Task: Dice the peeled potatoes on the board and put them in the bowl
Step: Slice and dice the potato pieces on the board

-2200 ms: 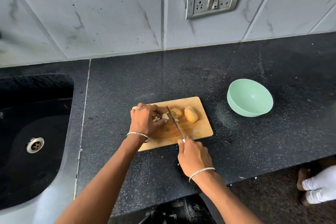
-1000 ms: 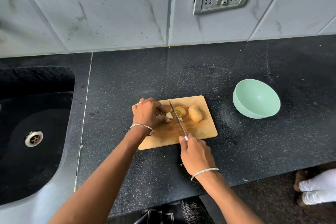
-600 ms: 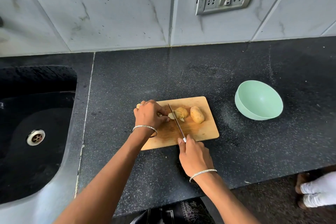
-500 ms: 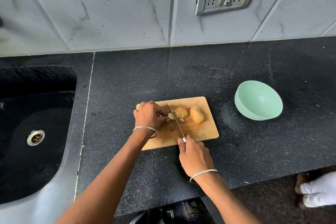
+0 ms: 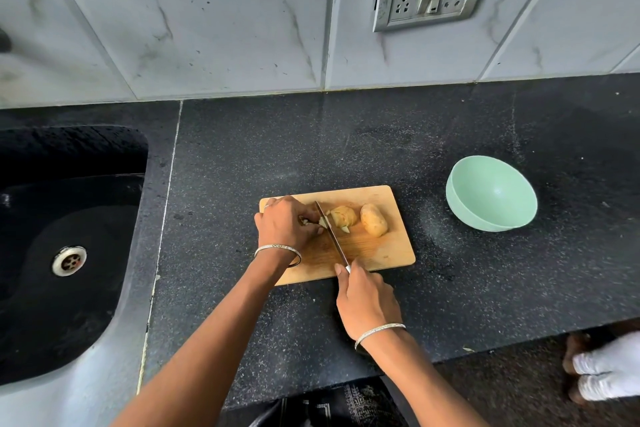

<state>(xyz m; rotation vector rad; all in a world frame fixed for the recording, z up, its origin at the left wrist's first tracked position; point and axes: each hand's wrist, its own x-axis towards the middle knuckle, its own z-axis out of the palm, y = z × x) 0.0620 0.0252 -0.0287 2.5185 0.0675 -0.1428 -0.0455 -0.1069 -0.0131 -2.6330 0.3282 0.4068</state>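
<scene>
At the far left the dark sink (image 5: pixel 69 253) is sunk into the worktop (image 5: pixel 242 156), well apart from the work. Moving right, our left hand (image 5: pixel 284 224) sits on the left end of the wooden board (image 5: pixel 384 253). Its fingers are curled down over a small piece of potato (image 5: pixel 313 221) and pin it to the wood, and most of that piece is hidden beneath them. Just beside the fingertips runs the knife (image 5: pixel 332 236), its blade slanting across the board with the tip toward the wall and the edge down among pale cut bits. Right of the blade lies a part-cut potato (image 5: pixel 343 216), and just beside that a whole peeled potato (image 5: pixel 374 220), untouched. Our right hand (image 5: pixel 367 302) is wrapped round the knife handle at the near edge of the board. Further right, apart from the board, the green bowl (image 5: pixel 491 194) stands on the worktop with nothing in it.

We judge that we are in the dicing step, and early in it: one potato is partly cut, one is whole, and no pieces are in the bowl. The next cut calls for the left fingertips tucked back from the edge and a straight press down. After that comes the whole potato, and then the dice must be carried across the gap to the bowl.
</scene>
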